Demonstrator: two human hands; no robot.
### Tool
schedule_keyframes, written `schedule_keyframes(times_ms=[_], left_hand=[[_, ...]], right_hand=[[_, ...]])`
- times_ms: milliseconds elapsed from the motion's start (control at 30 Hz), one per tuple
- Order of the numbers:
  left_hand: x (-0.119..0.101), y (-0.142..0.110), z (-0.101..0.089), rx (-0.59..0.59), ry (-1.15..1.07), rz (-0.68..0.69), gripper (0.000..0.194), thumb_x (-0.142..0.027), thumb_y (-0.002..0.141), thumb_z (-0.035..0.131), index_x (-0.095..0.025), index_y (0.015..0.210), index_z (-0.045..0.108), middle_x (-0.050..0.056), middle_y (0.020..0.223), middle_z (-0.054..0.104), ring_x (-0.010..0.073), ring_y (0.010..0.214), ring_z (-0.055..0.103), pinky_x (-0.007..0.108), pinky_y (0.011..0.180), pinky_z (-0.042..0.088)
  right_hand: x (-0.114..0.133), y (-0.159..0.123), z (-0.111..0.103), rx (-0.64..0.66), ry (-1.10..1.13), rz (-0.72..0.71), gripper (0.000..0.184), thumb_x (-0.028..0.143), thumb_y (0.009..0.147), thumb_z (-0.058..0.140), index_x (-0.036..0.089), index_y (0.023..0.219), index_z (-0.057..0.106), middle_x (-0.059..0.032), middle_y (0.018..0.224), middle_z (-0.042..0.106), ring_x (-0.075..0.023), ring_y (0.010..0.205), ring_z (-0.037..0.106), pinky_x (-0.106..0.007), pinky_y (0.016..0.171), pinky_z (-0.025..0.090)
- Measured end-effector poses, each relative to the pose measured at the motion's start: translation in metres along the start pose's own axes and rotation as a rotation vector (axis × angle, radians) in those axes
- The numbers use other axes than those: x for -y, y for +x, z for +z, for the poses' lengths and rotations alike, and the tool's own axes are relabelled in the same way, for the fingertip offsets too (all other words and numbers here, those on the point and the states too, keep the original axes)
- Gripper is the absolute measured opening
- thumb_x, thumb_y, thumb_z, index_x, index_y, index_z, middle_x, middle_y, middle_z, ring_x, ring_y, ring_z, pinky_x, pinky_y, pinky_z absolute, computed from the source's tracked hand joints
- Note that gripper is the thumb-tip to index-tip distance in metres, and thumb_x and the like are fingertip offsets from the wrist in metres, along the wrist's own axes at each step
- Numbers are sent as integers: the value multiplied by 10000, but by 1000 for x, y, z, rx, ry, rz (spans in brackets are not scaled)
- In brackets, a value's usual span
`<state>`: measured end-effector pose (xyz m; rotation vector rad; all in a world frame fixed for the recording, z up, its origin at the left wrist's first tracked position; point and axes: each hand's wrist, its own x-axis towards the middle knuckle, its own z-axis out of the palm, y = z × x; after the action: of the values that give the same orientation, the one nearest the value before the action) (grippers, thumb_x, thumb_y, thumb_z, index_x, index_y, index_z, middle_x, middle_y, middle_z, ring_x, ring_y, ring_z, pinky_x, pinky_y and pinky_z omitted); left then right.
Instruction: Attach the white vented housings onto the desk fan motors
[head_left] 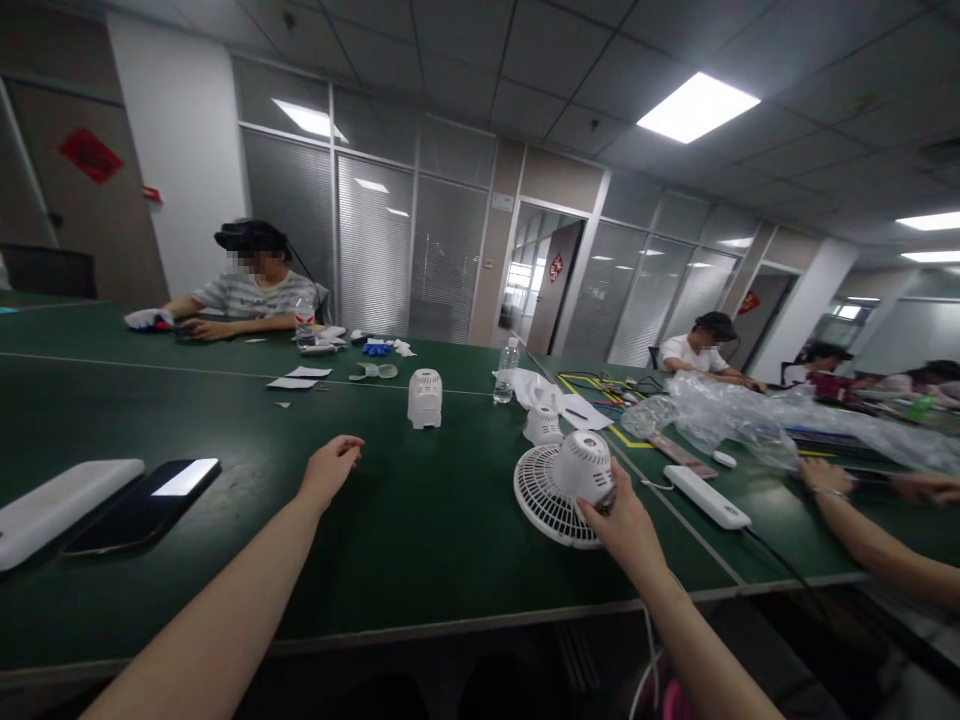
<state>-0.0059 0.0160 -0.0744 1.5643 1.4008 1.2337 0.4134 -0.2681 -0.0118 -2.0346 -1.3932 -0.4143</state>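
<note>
1. The right hand (628,512) gripped the white housing (583,462), thumb and fingers about its near right side.
2. The housing was over the round grille (538,500), which lay on the table (420,560); whether the two were joined, I could not tell.
3. The left hand (331,474) hung well apart from them, fingers loosely curled, nothing visible in it; how far they were parted was unclear.
4. Another housing (425,402) stood upright beyond the left hand; a vented part (542,425) sat just behind the grille.
5. The step in hand seemed to be placing or lifting the housing at the grille.
6. The next move probably called for a steady right grip, with the left hand free to help.
</note>
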Motion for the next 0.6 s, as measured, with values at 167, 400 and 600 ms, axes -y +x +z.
schedule_keyframes(times_ms=[167, 400, 600], left_hand=[[-1, 0, 0, 22, 12, -11, 305, -373, 710, 594, -172, 927, 668, 45, 788, 692, 181, 663, 627, 278, 614, 497], [20, 15, 2, 75, 98, 0, 308, -334, 765, 543, -199, 1022, 646, 39, 866, 693, 181, 717, 639, 268, 644, 491], [28, 23, 3, 103, 101, -6, 316, -325, 785, 518, -197, 1047, 641, 50, 895, 691, 189, 748, 643, 267, 646, 488]], right_hand=[[0, 4, -6, -82, 4, -81, 711, 453, 793, 568, 156, 1388, 315, -163, 1319, 502, -307, 1196, 512, -432, 963, 438], [18, 21, -14, -74, -55, -68, 647, 432, 783, 574, 171, 1346, 389, -139, 1263, 532, -299, 1119, 548, -421, 944, 443], [27, 34, -9, -100, -95, -60, 634, 430, 772, 581, 166, 1322, 409, -141, 1203, 544, -300, 1065, 558, -418, 904, 456]])
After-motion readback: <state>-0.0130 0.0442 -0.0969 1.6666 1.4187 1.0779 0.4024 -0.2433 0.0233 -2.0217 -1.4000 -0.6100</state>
